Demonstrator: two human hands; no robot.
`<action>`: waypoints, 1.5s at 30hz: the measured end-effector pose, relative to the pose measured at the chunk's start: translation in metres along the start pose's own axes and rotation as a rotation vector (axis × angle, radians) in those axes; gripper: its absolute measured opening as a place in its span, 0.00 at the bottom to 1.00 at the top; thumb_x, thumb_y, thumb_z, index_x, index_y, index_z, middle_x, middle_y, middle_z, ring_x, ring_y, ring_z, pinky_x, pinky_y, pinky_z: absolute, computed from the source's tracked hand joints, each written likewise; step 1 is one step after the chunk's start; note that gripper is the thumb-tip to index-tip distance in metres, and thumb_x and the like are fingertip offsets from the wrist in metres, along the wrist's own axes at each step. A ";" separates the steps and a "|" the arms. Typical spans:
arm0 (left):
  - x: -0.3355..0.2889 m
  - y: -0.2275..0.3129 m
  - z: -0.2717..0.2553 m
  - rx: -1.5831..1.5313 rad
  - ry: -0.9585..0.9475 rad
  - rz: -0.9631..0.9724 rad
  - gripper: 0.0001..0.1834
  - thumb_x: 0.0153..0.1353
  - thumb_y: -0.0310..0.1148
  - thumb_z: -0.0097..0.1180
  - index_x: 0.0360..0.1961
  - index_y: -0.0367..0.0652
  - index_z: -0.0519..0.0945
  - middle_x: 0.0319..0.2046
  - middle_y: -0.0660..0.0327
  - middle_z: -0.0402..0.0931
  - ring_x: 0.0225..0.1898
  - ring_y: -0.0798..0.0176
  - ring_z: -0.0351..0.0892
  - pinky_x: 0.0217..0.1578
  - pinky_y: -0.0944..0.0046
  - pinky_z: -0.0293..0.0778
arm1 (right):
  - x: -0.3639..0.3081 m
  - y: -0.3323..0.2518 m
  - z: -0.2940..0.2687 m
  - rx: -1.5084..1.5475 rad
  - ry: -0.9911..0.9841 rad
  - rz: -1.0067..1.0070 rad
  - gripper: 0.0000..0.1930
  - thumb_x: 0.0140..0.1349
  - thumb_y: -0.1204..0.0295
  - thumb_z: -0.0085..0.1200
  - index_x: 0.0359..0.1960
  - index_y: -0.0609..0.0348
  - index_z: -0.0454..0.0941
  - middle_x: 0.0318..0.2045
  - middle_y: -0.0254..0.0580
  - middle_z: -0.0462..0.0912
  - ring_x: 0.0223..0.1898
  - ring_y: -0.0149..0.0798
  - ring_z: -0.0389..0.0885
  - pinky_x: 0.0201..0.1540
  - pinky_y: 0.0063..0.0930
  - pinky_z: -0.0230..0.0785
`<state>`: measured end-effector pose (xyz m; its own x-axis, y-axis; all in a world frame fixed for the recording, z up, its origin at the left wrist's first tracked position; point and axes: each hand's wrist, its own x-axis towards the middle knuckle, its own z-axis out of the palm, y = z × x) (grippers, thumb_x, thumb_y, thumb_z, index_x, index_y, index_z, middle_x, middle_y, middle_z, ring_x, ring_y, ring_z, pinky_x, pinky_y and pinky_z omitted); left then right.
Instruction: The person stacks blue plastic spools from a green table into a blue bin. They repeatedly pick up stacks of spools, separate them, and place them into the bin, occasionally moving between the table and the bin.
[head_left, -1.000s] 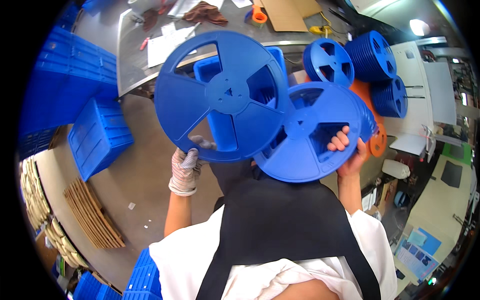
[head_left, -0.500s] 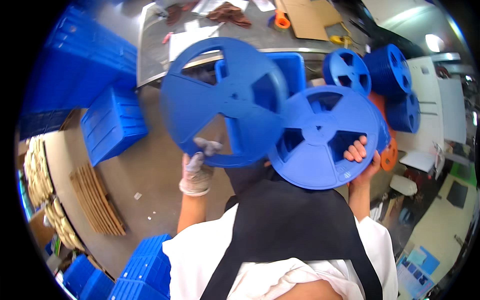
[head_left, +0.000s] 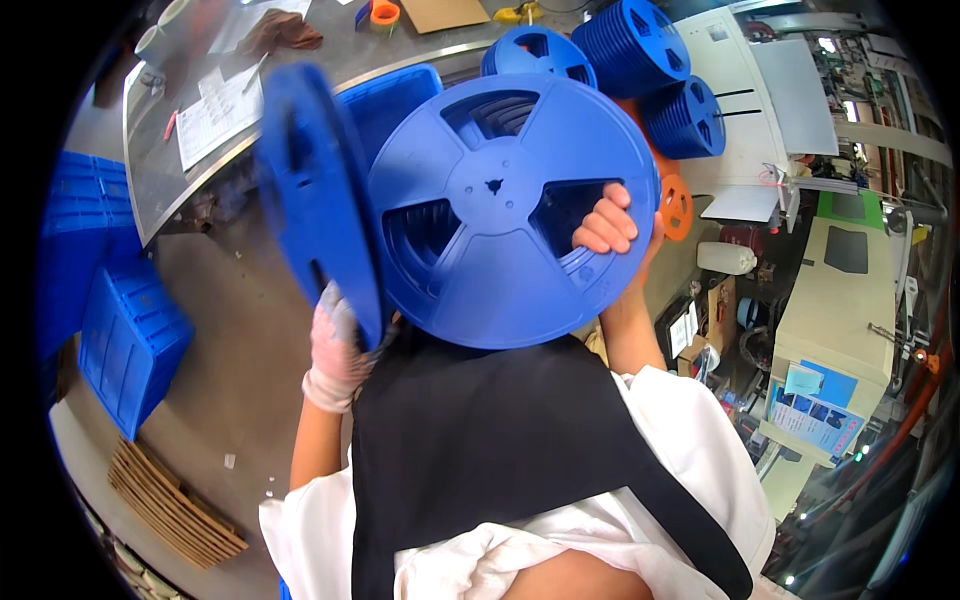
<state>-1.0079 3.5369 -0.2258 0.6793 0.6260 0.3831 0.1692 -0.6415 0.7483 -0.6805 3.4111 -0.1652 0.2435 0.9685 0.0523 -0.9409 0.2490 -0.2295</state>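
My left hand [head_left: 336, 350], in a whitish glove, is closed on the lower rim of a blue reel [head_left: 325, 215]. That reel stands nearly edge-on to me and is slightly blurred. Against its right side, or just apart from it, is a stack of blue reels [head_left: 505, 285], its front face toward me. My bare right hand [head_left: 608, 222] grips this stack at the right, fingers hooked through a cut-out window. More reel rims show behind through the windows. Part of the left fingers is hidden behind the tilted reel.
Behind the reels stands a blue bin [head_left: 395, 88] by a metal table [head_left: 345, 40] with papers, a brown cloth and orange tape. Stacked blue reels [head_left: 640, 45] and an orange reel [head_left: 677, 207] lie at the right. Blue crates [head_left: 130, 345] and cardboard strips [head_left: 170, 505] are at left.
The left reel has turned from facing me to nearly edge-on. My right hand's stack now faces me more squarely. The view has swung rightward, so the surroundings shifted left.
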 end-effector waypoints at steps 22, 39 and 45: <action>0.009 -0.029 -0.035 -1.316 0.344 -0.823 0.14 0.59 0.39 0.62 0.38 0.40 0.77 0.27 0.59 0.79 0.32 0.60 0.79 0.41 0.56 0.76 | 0.007 -0.004 0.012 -0.367 0.475 0.035 0.23 0.60 0.60 0.54 0.52 0.62 0.70 0.34 0.39 0.77 0.35 0.37 0.75 0.44 0.37 0.71; -0.110 -0.076 -0.052 -1.813 0.926 -0.616 0.14 0.61 0.40 0.60 0.42 0.44 0.75 0.26 0.66 0.75 0.30 0.63 0.75 0.42 0.55 0.79 | 0.001 -0.012 0.002 -0.149 0.199 0.070 0.19 0.60 0.66 0.56 0.49 0.61 0.67 0.26 0.32 0.68 0.27 0.30 0.68 0.37 0.29 0.61; -0.068 -0.049 -0.064 -1.761 0.724 -0.505 0.15 0.62 0.42 0.58 0.43 0.46 0.73 0.22 0.71 0.65 0.28 0.68 0.65 0.33 0.62 0.65 | 0.004 -0.010 0.008 -0.149 0.173 0.068 0.18 0.59 0.64 0.57 0.45 0.58 0.66 0.24 0.30 0.68 0.25 0.28 0.67 0.35 0.27 0.60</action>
<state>-1.1084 3.5542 -0.2543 0.3580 0.9047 -0.2309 -0.8650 0.4145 0.2827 -0.6717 3.4121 -0.1551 0.2297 0.9642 -0.1323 -0.9145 0.1674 -0.3683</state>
